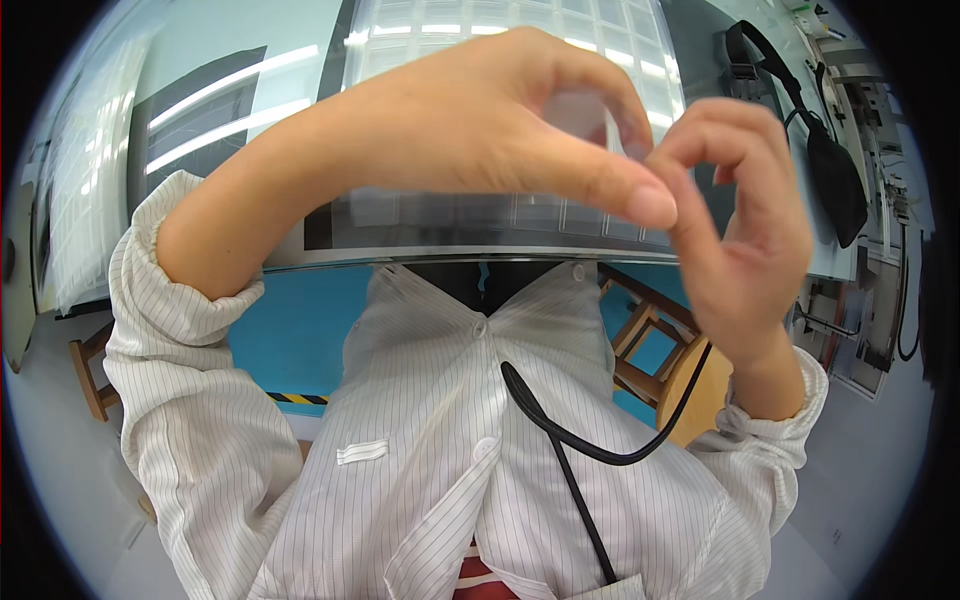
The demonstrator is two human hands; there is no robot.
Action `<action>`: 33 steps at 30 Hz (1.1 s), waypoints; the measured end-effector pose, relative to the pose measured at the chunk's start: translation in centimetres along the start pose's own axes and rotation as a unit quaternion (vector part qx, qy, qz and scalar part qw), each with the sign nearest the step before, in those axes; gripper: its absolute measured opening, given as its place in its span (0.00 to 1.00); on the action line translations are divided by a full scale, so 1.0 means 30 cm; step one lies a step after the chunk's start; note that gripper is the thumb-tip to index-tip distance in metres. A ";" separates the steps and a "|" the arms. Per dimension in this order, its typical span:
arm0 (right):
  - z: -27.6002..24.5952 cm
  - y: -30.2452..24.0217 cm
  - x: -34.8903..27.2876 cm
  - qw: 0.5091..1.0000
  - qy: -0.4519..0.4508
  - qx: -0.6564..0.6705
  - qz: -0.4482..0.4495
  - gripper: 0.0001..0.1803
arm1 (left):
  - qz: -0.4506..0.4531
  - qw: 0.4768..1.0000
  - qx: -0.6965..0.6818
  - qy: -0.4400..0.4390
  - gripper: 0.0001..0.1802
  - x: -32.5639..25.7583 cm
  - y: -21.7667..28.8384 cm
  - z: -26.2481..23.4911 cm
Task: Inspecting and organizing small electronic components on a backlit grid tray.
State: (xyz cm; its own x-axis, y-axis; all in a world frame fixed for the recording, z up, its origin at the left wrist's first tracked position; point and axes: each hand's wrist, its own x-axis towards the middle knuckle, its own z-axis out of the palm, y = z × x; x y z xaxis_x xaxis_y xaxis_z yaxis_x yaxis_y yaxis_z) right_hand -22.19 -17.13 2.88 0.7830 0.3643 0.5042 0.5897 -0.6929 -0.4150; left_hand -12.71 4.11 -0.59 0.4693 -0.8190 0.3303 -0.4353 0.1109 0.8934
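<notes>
My left hand [500,125] reaches across from the left above the table, its thumb and index finger curved round toward each other. Their tips meet the fingers of my right hand [745,200], which is bent into a pinch and partly smeared by motion. Whatever sits between the fingertips is too small or hidden to make out. A pale, translucent patch shows inside the curve of the left hand; I cannot tell whether it is held or lies behind. Beneath both hands lies a clear plastic tray [420,60] with a grid of compartments.
The glass-topped table's front edge [440,258] runs close to my body. Clear plastic trays [85,190] stand at the left. A black strap with a pouch [835,185] lies at the right. A black cable [610,458] hangs before my coat, near a wooden stool [695,390].
</notes>
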 end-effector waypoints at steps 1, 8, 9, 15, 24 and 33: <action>-0.002 0.002 0.003 1.000 0.000 -0.002 0.000 0.09 | -0.007 1.000 0.026 0.002 0.23 0.016 0.002 0.014; 0.012 0.034 -0.080 0.993 -0.048 -0.097 0.040 0.11 | -0.214 0.960 -0.180 0.003 0.14 0.056 -0.011 0.008; 0.020 0.034 -0.095 0.993 -0.048 -0.099 0.043 0.11 | -0.266 0.933 -0.242 -0.024 0.13 0.062 -0.009 0.000; 0.028 0.050 -0.119 0.990 -0.051 -0.128 -0.018 0.14 | -0.263 0.937 -0.232 -0.001 0.14 0.065 -0.008 0.016; 0.040 0.061 -0.135 0.993 -0.015 -0.113 -0.035 0.15 | -0.275 0.922 -0.273 -0.006 0.14 0.073 -0.017 0.019; -0.036 0.030 -0.085 0.999 -0.001 0.028 0.044 0.09 | -0.119 0.990 -0.075 0.002 0.20 0.059 -0.005 0.055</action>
State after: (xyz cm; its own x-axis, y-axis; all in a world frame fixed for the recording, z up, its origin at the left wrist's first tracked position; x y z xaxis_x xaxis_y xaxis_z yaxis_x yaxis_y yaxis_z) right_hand -23.88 -19.37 2.04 0.8328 0.3042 0.4625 0.5283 -0.6862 -0.5000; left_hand -13.10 1.72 -0.63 0.5485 -0.8293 0.1064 -0.1925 -0.0015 0.9813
